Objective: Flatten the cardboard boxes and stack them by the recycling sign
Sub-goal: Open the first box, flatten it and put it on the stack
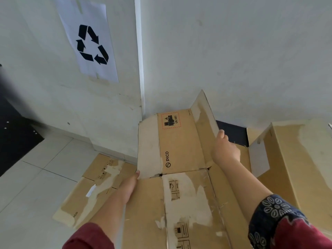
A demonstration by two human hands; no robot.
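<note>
So the flattened box runs long-axis away toward the far wall corner, just right of the recycling sign, left hand flat along its left edge, right hand gripping the raised far-right flap.

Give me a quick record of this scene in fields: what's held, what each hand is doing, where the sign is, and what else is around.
held item: flattened brown cardboard PICO box, one end flap raised on the right
left hand: fingers straight along the box's left edge
right hand: grips the raised flap's edge
sign: white paper sheet with black recycling symbol on the wall, upper left
on floor: another flattened cardboard box below the sign
right side: an unflattened cardboard box
</note>
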